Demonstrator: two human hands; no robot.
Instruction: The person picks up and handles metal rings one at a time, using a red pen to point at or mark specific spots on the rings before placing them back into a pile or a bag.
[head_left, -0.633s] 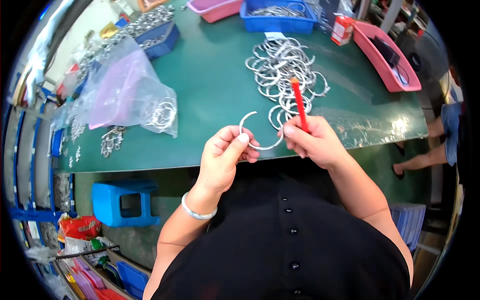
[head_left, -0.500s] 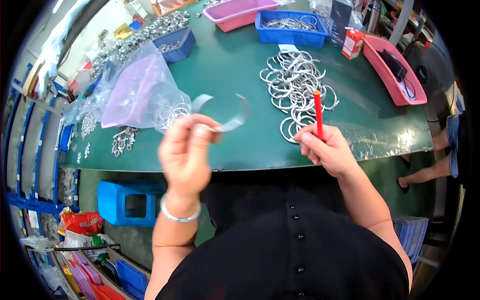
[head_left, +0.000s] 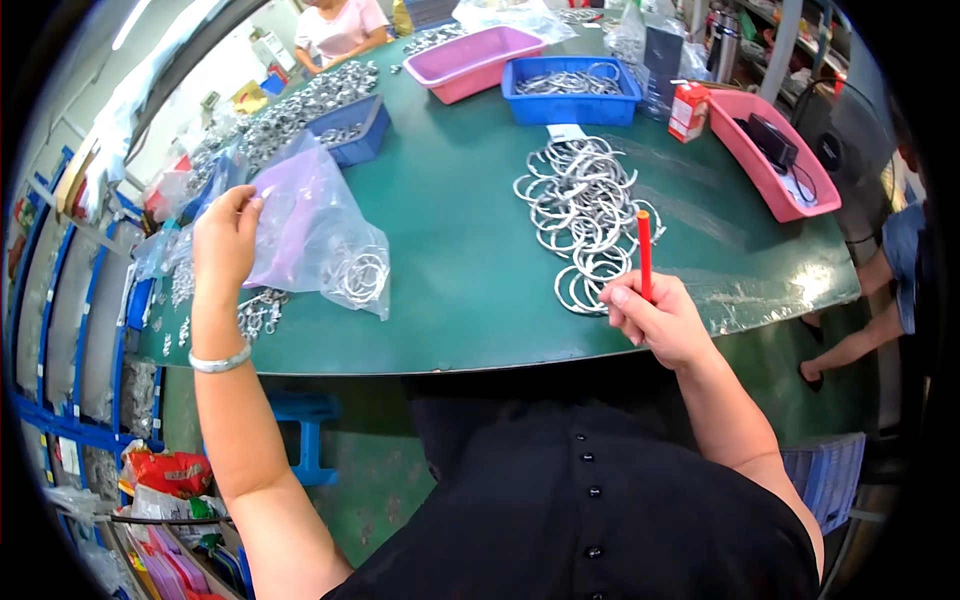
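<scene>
My left hand (head_left: 225, 240) reaches out to the left, onto the mouth of a clear plastic bag (head_left: 310, 225) that lies on the green table (head_left: 460, 290). The back of the hand faces me, so its fingers and anything in them are hidden. Several silver metal rings (head_left: 358, 275) sit in the bag's lower corner. At the table's near edge my right hand (head_left: 655, 320) grips a red pen (head_left: 644, 250) that points upright. Just beyond it lies a pile of loose silver rings (head_left: 585, 210).
At the back stand a pink tray (head_left: 470, 62), a blue bin with rings (head_left: 572, 85) and a second blue bin (head_left: 345, 125). A red carton (head_left: 688, 110) and a long pink tray (head_left: 770, 160) are at the right. A person (head_left: 335, 25) sits at the far end. A blue stool (head_left: 300, 420) stands below.
My left hand has swung from above the table edge out to the plastic bag, and the open ring it held is out of sight. My right hand keeps the pen.
</scene>
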